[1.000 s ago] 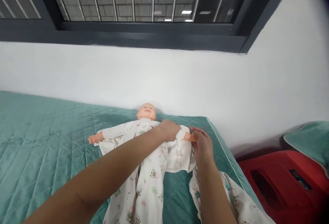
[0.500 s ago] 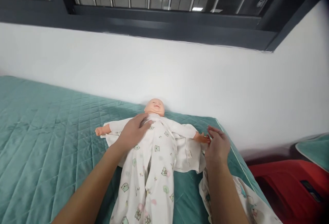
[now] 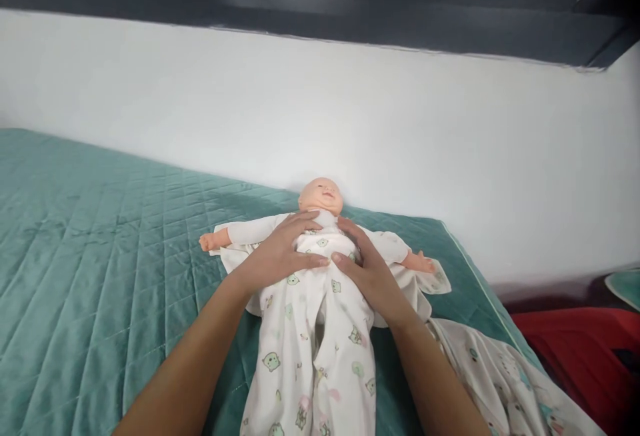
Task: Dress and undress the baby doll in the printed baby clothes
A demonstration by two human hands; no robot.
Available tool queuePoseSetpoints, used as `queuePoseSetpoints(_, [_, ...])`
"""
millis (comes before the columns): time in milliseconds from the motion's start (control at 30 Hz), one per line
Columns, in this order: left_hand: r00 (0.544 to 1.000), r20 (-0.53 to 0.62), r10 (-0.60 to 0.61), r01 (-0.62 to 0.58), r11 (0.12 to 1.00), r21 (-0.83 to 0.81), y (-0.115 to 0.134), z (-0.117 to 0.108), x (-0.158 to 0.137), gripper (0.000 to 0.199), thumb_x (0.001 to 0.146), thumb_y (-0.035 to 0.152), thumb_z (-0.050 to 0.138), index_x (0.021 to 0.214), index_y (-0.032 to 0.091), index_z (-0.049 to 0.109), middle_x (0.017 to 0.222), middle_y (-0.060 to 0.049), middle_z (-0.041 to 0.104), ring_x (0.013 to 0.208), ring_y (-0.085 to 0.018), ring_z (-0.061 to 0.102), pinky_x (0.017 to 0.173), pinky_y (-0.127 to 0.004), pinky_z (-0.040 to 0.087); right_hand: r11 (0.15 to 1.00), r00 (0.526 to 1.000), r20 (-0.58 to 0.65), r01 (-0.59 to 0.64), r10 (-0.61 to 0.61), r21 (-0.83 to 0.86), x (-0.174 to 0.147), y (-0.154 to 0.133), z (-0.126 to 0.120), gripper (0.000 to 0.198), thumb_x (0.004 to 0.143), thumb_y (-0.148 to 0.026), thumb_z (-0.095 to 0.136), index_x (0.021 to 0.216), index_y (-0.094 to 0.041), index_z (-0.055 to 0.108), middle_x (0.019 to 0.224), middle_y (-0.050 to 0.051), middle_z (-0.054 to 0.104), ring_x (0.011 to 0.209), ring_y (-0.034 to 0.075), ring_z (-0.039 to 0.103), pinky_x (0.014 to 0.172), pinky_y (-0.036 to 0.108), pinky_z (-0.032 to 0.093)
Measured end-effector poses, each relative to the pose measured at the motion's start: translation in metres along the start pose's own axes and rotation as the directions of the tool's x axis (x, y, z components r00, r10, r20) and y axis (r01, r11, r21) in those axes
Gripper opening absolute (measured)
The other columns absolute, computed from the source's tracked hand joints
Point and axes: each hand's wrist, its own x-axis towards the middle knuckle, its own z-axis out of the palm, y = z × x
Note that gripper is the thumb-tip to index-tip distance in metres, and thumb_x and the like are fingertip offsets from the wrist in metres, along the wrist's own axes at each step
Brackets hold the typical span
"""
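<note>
A baby doll (image 3: 321, 197) lies on its back with both arms spread, its head near the wall. It wears a white long-sleeved top (image 3: 387, 245) and white trousers (image 3: 295, 329) printed with green bears, pulled high over its trunk. My left hand (image 3: 286, 249) rests on the left side of the chest, fingers stretched and thumb across the trousers. On the opposite side, my right hand (image 3: 367, 264) lies over the upper trousers with fingers and thumb apart. The two thumb tips almost meet at the middle. Some fingertips are hard to make out against the cloth.
The doll lies on a green quilted bed cover (image 3: 125, 256). A printed white cloth (image 3: 510, 369) is heaped beside my right forearm. Behind stands a white wall (image 3: 300, 103) under a dark window frame (image 3: 325, 9). Past the bed's right edge is a red object (image 3: 580, 356).
My right hand has left the doll's hand and moved left onto its trunk. My left hand stays on the chest, its thumb now lower. The view has tilted down.
</note>
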Motion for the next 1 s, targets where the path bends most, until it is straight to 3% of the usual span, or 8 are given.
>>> queuePoseSetpoints(133, [0.984,-0.109,0.140,-0.139,0.990,0.020,0.003,0.010,0.001,0.013,0.088,0.035,0.063,0.089,0.024,0.068,0.132,-0.001,0.061,0.128,-0.021,0.052,0.111,-0.038,0.038,0.999,0.999,0.027,0.042,-0.042,-0.005,0.000,0.000,-0.005,0.054,0.083,-0.046,0.070,0.132,-0.034,0.050,0.154,-0.001,0.034,0.145,0.023,0.026,0.122,0.045,0.021])
queuePoseSetpoints(300, [0.933,-0.218,0.286,-0.224,0.936,0.272,0.002,0.021,0.001,0.017,0.095,0.030,0.050,0.091,0.022,0.065,0.104,-0.001,0.070,0.102,-0.018,0.061,0.093,-0.034,0.045,0.994,0.998,-0.014,0.062,-0.064,-0.086,-0.003,-0.008,-0.004,0.047,0.079,-0.043,0.073,0.121,-0.032,0.054,0.153,0.000,0.034,0.143,0.024,0.028,0.119,0.045,0.026])
queuePoseSetpoints(433, [0.871,-0.307,0.384,-0.193,0.841,0.506,-0.002,0.030,-0.002,0.026,0.099,0.035,0.039,0.092,0.020,0.059,0.088,-0.004,0.067,0.084,-0.018,0.060,0.078,-0.033,0.045,0.965,0.979,-0.060,0.178,-0.193,-0.194,-0.004,-0.018,0.001,0.028,0.080,-0.036,0.073,0.101,-0.027,0.057,0.149,0.000,0.040,0.138,0.026,0.034,0.112,0.046,0.032])
queuePoseSetpoints(533, [0.819,-0.312,0.481,-0.242,0.784,0.572,-0.005,0.033,-0.003,0.030,0.101,0.035,0.033,0.092,0.020,0.057,0.089,-0.006,0.065,0.084,-0.018,0.060,0.077,-0.032,0.045,0.906,0.942,-0.100,0.275,-0.321,-0.321,-0.006,-0.023,0.009,0.014,0.082,-0.030,0.070,0.088,-0.024,0.059,0.132,0.003,0.053,0.126,0.026,0.045,0.104,0.044,0.037])
queuePoseSetpoints(667, [0.768,-0.325,0.551,-0.268,0.739,0.618,-0.008,0.035,-0.004,0.028,0.101,0.030,0.032,0.092,0.020,0.056,0.088,-0.006,0.065,0.082,-0.017,0.060,0.075,-0.030,0.043,0.849,0.873,-0.181,0.359,-0.452,-0.389,-0.013,-0.025,0.019,0.012,0.084,-0.027,0.067,0.083,-0.022,0.056,0.103,0.006,0.057,0.099,0.022,0.055,0.086,0.038,0.045])
queuePoseSetpoints(733, [0.771,-0.319,0.551,-0.252,0.725,0.641,-0.009,0.035,-0.004,0.029,0.101,0.030,0.032,0.090,0.019,0.056,0.086,-0.005,0.066,0.078,-0.017,0.060,0.072,-0.029,0.042,0.836,0.864,-0.172,0.379,-0.474,-0.398,-0.016,-0.025,0.021,0.014,0.085,-0.030,0.066,0.082,-0.021,0.055,0.091,0.004,0.056,0.087,0.020,0.055,0.076,0.034,0.045])
queuePoseSetpoints(833, [0.819,-0.303,0.488,-0.198,0.735,0.649,-0.007,0.036,-0.005,0.033,0.102,0.035,0.030,0.090,0.019,0.056,0.082,-0.005,0.066,0.072,-0.016,0.061,0.067,-0.028,0.039,0.824,0.874,-0.149,0.362,-0.462,-0.436,-0.019,-0.023,0.021,0.026,0.089,-0.035,0.062,0.073,-0.021,0.048,0.071,0.000,0.046,0.068,0.016,0.047,0.063,0.031,0.038])
queuePoseSetpoints(1000, [0.887,-0.285,0.364,-0.098,0.751,0.653,-0.001,0.034,-0.006,0.044,0.101,0.048,0.029,0.087,0.019,0.059,0.065,-0.003,0.064,0.062,-0.016,0.060,0.059,-0.027,0.032,0.809,0.885,-0.112,0.354,-0.452,-0.469,-0.023,-0.023,0.020,0.045,0.097,-0.037,0.048,0.062,-0.020,0.026,0.060,-0.002,0.035,0.058,0.012,0.036,0.057,0.030,0.028])
